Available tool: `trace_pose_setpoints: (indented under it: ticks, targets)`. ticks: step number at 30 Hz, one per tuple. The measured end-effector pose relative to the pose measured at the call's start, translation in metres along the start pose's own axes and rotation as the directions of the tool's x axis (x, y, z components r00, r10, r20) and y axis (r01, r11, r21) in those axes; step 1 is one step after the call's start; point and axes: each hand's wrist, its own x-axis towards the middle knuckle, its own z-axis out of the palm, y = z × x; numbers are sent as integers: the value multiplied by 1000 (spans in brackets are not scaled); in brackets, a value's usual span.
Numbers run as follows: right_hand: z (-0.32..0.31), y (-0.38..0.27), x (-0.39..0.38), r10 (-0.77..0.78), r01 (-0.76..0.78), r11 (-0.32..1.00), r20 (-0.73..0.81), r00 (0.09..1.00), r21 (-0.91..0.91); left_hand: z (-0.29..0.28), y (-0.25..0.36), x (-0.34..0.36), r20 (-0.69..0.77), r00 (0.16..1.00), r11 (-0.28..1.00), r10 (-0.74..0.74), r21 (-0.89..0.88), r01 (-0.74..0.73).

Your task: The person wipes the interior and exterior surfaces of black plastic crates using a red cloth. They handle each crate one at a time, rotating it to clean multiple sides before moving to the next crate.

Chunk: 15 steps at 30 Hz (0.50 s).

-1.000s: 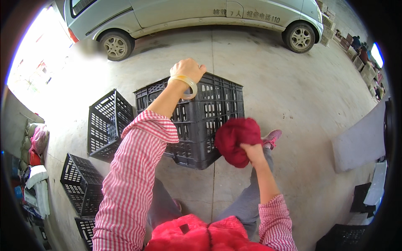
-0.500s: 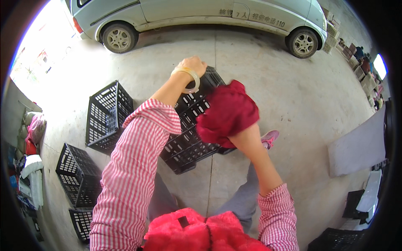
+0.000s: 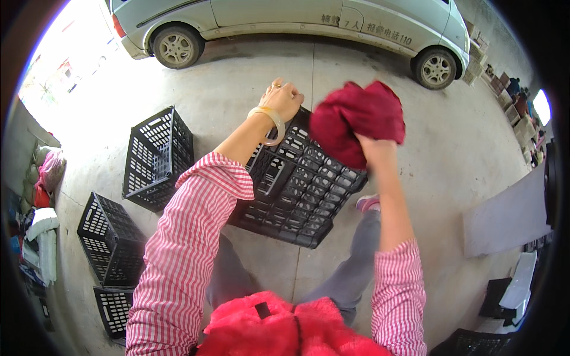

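A black slatted plastic crate (image 3: 300, 196) is tipped in front of my legs, with its perforated side facing me. My left hand (image 3: 282, 99), with a pale bangle at the wrist, is closed over the crate's far upper corner. Bunched in my right hand (image 3: 376, 149) is a dark red cloth (image 3: 356, 121), somewhat blurred by motion. The cloth is over the crate's right end, and I cannot tell if it touches there. Most of my right fingers are hidden behind the fabric.
Several black crates (image 3: 159, 155) stand on the concrete floor to my left. A pale van (image 3: 285, 18) is parked across the far side. Bags and foam pieces (image 3: 43, 228) lie along the left wall; a grey panel (image 3: 504, 210) stands at right.
My right hand has carried the cloth up and to the right across the crate. The crate has turned, showing more of its slatted side, with my left hand still on it.
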Motion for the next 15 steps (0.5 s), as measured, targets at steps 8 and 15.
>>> trace_pose_setpoints:
  ticks: [8, 15]
  targets:
    - [63, 0, -48, -256, 258, 966, -89, 963, 11, 15, -11, -14, -201, 979, 950, 42, -296, -102]
    - [81, 1, -227, -33, -3, 982, 187, 982, 187, 28, 14, 14, -152, 988, 956, -28, -294, -18]
